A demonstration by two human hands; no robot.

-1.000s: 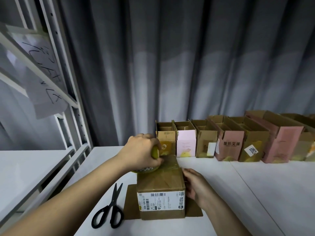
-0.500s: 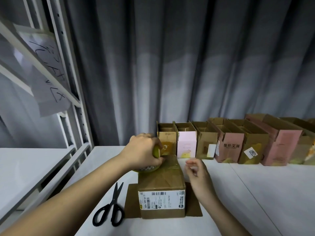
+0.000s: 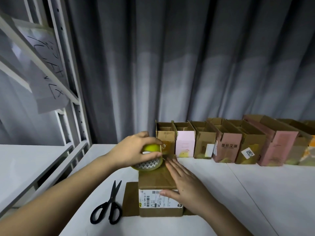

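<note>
Plainly, a brown cardboard box (image 3: 156,178) bears a white label (image 3: 153,198).

A packing room: metal shelving (image 3: 71,99), white table (image 3: 255,193), row of open cartons (image 3: 221,142).

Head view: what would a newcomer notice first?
The left hand gripping a yellow-green tape roll at the far end of the cardboard box mid-table, with the right hand lying flat on its top. Next, black scissors left of the box and a row of open cartons along the curtain.
</note>
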